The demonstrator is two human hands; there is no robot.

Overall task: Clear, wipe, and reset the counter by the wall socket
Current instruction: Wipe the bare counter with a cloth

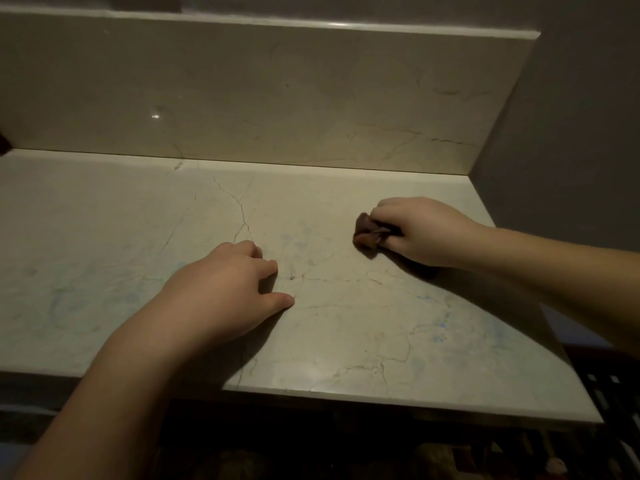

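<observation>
Left hand (221,289): palm down, flat on the pale veined table (104,237) near its front edge, forearm reaching in from lower left; fingers (266,266) loosely together, curled slightly, gripping nothing. Right hand (420,232): forearm entering from the right, fist pressed to the table toward the back right, fingers clamped on a crumpled brown cloth (367,233). Cloth bunches out leftward; no clear long axis. No legible writing.

Pale veined marble counter (346,334), faint bluish smears; left hand (221,289) flat on it, brown cloth (367,234) pressed on right part
</observation>
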